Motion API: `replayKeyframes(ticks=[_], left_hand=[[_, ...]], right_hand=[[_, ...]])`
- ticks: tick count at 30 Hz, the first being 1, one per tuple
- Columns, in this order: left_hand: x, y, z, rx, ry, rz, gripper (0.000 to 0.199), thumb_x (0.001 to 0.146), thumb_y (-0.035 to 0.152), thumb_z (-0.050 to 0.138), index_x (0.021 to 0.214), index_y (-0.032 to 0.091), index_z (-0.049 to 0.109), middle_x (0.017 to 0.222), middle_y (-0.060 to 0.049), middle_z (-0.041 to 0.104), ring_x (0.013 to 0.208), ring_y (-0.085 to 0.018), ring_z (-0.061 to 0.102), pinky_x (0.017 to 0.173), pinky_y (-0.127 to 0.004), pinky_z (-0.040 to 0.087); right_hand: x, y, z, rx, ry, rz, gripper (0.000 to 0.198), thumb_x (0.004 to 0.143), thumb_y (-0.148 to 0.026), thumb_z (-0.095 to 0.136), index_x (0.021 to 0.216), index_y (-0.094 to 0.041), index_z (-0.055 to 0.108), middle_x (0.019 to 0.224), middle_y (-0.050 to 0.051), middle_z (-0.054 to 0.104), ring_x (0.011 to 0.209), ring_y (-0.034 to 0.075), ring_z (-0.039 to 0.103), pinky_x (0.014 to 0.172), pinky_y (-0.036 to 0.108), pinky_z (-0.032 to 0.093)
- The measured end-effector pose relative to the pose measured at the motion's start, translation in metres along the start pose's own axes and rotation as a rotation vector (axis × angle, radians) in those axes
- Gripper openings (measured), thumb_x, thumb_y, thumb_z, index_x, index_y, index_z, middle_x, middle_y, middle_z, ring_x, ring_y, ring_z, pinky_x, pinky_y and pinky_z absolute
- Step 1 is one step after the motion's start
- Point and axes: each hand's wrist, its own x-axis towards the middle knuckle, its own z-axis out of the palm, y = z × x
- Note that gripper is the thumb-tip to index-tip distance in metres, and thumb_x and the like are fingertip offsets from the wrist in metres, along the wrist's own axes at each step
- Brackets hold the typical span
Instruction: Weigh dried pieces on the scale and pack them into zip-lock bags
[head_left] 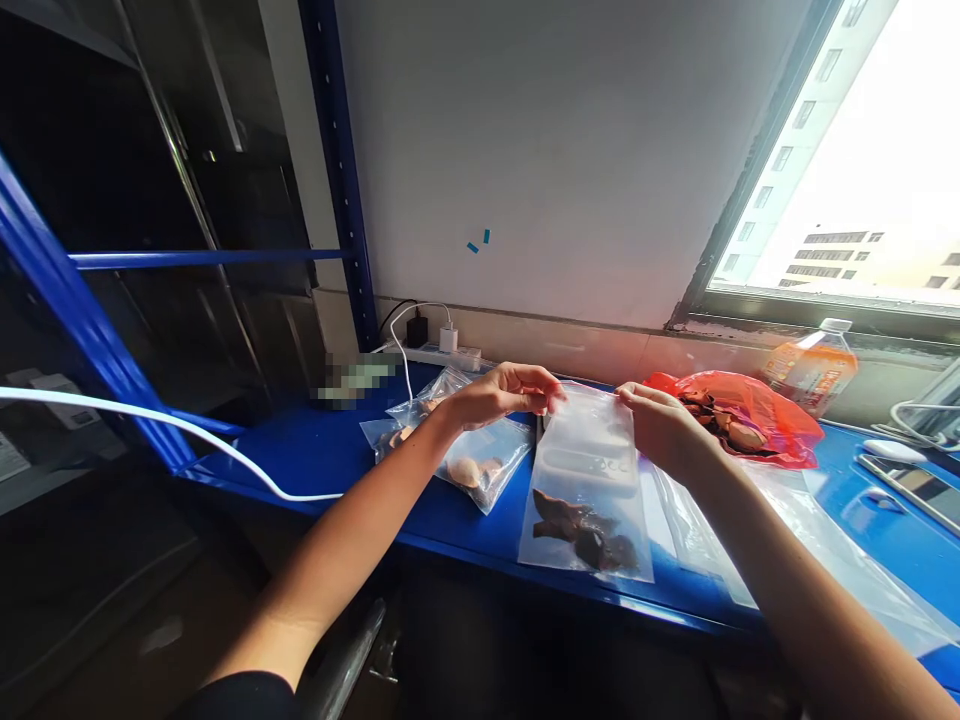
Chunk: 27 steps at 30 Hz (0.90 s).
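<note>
A white-capped, clear plastic bottle [814, 368] is showing orange markings too small to read. The left hand [504, 393] and right hand [664, 425] are pinching the top corners of a translucent, rectangular plastic bag [592, 430] over the blue tabletop's [292, 460] front edge; dark brown, curled, irregular pieces [589, 540] are lying in its bottom.

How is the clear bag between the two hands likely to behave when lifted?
The clear bag is probably floppy, as its film looks thin. It is likely light for its size, since only a few dark pieces show inside. Its lower end may hang heaviest, because those pieces sit there.
</note>
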Motion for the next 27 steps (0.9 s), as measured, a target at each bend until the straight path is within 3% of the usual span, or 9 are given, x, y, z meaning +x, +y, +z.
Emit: replayKeyframes(ticks=[6, 10, 13, 17, 21, 23, 27], left_hand=[[0.002, -0.004, -0.004, 0.095, 0.142, 0.041, 0.021, 0.068, 0.028, 0.076, 0.084, 0.017, 0.068, 0.075, -0.001, 0.066, 0.074, -0.012, 0.059, 0.074, -0.027, 0.046], [0.005, -0.003, -0.004, 0.194, 0.257, 0.069, 0.022, 0.069, 0.031, 0.073, 0.085, 0.016, 0.066, 0.08, -0.004, 0.068, 0.078, -0.013, 0.062, 0.076, -0.03, 0.049], [0.012, 0.007, 0.001, 0.299, 0.329, 0.122, 0.018, 0.075, 0.028, 0.067, 0.087, 0.015, 0.064, 0.086, -0.005, 0.07, 0.082, -0.014, 0.064, 0.079, -0.031, 0.051], [0.033, 0.027, 0.021, 0.43, 0.373, 0.281, 0.016, 0.083, 0.021, 0.057, 0.098, 0.016, 0.061, 0.096, -0.005, 0.069, 0.09, -0.013, 0.065, 0.083, -0.029, 0.051], [0.053, 0.046, 0.058, 0.534, 0.36, 0.414, 0.017, 0.089, 0.018, 0.049, 0.101, 0.016, 0.06, 0.099, -0.004, 0.069, 0.088, -0.013, 0.066, 0.077, -0.027, 0.052], [0.058, 0.053, 0.078, 0.563, 0.323, 0.489, 0.019, 0.09, 0.012, 0.044, 0.102, 0.016, 0.059, 0.103, -0.004, 0.068, 0.087, -0.013, 0.067, 0.075, -0.026, 0.053], [0.059, 0.061, 0.107, 0.594, 0.245, 0.568, 0.029, 0.088, 0.002, 0.039, 0.105, 0.018, 0.056, 0.108, -0.003, 0.066, 0.089, -0.011, 0.067, 0.078, -0.025, 0.053]], right_hand=[[0.0, 0.004, 0.005, -0.196, 0.007, -0.031, 0.039, 0.071, -0.05, 0.067, 0.096, -0.023, 0.055, 0.082, 0.001, 0.061, 0.074, 0.015, 0.059, 0.068, 0.03, 0.049], [-0.015, -0.001, 0.018, -0.426, 0.218, -0.126, 0.048, 0.073, -0.055, 0.064, 0.105, -0.021, 0.054, 0.094, 0.007, 0.062, 0.085, 0.019, 0.061, 0.071, 0.033, 0.05], [-0.043, -0.006, 0.023, -0.495, 0.381, -0.221, 0.047, 0.071, -0.054, 0.068, 0.104, -0.022, 0.057, 0.099, 0.007, 0.063, 0.092, 0.02, 0.06, 0.077, 0.034, 0.049], [-0.085, 0.001, 0.008, -0.239, 0.523, -0.202, 0.044, 0.065, -0.049, 0.074, 0.099, -0.026, 0.06, 0.095, 0.004, 0.065, 0.092, 0.019, 0.061, 0.078, 0.03, 0.05], [-0.099, 0.021, -0.011, 0.164, 0.471, 0.109, 0.052, 0.052, -0.051, 0.078, 0.094, -0.025, 0.063, 0.09, 0.008, 0.068, 0.082, 0.025, 0.067, 0.066, 0.035, 0.055], [-0.098, 0.025, -0.011, 0.236, 0.407, 0.193, 0.051, 0.055, -0.056, 0.073, 0.094, -0.025, 0.064, 0.099, 0.012, 0.069, 0.087, 0.029, 0.068, 0.068, 0.041, 0.056], [-0.098, 0.017, -0.005, 0.334, 0.398, 0.003, 0.028, 0.071, -0.056, 0.061, 0.077, -0.028, 0.06, 0.102, 0.008, 0.067, 0.103, 0.03, 0.064, 0.083, 0.048, 0.055]])
